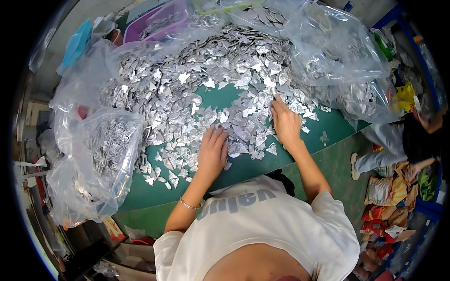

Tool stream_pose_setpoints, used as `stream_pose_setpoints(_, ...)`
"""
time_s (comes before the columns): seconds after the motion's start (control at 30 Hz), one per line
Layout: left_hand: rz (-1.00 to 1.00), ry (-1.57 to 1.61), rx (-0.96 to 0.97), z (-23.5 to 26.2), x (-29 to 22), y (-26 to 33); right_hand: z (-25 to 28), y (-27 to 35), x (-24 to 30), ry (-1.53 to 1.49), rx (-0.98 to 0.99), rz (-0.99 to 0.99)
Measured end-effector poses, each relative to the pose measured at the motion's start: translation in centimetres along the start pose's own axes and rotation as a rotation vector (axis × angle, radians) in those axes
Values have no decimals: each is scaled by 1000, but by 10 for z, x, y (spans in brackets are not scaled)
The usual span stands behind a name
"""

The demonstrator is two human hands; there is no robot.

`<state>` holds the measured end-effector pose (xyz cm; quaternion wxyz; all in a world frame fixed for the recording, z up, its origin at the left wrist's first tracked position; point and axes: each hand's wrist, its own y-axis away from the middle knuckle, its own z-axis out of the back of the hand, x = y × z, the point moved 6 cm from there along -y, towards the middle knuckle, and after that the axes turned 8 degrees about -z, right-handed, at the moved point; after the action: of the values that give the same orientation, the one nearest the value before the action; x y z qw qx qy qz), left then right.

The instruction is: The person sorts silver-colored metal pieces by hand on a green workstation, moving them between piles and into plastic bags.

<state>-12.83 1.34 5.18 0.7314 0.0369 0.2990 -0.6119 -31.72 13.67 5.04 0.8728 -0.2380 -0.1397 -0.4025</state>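
Observation:
A wide heap of small flat silver metal pieces (178, 100), many of them leaf- or star-like in outline, covers the green tabletop (219, 97). My left hand (213, 152) lies palm down on the near side of the heap, its fingers stretched forward over the pieces. Farther right, my right hand (286, 122) reaches into the heap with its fingers extended. A bright piece (273, 92) touches or lies just beyond its fingertip; I cannot see it gripped.
Clear plastic bags of silver parts stand at the left (112, 145) and far right (342, 51). A purple basket (157, 21) holds more pieces at the back. Beyond the table's right edge, another person (398, 140) is beside blue shelving (429, 206) and piled packages.

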Motion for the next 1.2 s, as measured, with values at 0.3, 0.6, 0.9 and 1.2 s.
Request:
stream_pose_setpoints(0.3, 17, 32, -16, 1, -5, 9, 14, -6, 12, -288, -78, -41)
stream_pose_setpoints(0.6, 17, 20, -33, 1, -5, 9, -31, 5, 28, -315, 61, 113)
stream_pose_setpoints(0.9, 8, 72, -1, 2, -7, 12, -33, 44, 59, -396, 234, 195)
stream_pose_setpoints(1.2, 68, 74, -30, 10, 3, 34, -7, 75, 82, -502, 341, 470)
